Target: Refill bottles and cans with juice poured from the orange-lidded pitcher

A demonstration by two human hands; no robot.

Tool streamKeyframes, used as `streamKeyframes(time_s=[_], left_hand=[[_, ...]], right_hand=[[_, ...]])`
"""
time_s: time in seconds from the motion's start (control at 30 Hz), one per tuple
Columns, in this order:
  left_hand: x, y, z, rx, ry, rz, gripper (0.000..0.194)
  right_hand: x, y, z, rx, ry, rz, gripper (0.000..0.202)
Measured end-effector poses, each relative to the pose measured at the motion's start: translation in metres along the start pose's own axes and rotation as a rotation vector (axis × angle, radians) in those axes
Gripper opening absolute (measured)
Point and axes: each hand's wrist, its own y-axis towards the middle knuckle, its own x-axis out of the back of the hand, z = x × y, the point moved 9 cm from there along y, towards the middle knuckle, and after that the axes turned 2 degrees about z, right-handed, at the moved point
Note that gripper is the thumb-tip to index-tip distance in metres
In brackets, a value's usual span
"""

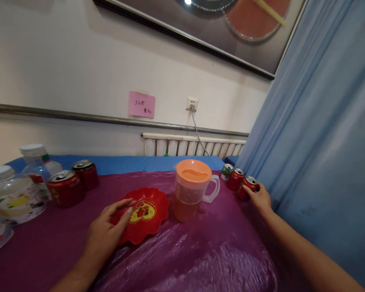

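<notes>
right hand [260, 198] grips red can [242, 195]; left hand [105, 227] half-open over plate [159, 202]; pink note [141, 104]: "32"

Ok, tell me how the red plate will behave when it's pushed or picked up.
The red plate looks like thin moulded plastic, so it's probably light and fairly stiff. It sits wide and low, so it seems unlikely to roll or tip. The purple cover under it looks glossy and wrinkled, so the plate might slide easily or snag on a crease.
</notes>
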Motion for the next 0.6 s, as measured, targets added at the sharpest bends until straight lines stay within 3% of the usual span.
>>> streamKeyframes(time_s=[0.13, 0.33, 0.6], left_hand=[[-0.0001, -0.0001, 0.0011, -0.002, -0.001, 0.005, 0.040], [-0.0004, -0.0018, -0.0031, -0.023, -0.030, 0.006, 0.038], [-0.0040, -0.0034, -0.0024, 0.000, -0.048, 0.040, 0.041]], right_hand=[[-0.0126, 0.0000, -0.0069, -0.033, -0.021, 0.036, 0.084], [-0.0135, -0.0025, -0.0073, -0.015, -0.045, 0.046, 0.084], [-0.0054, -0.0060, -0.0069, 0.020, -0.065, 0.009, 0.058]])
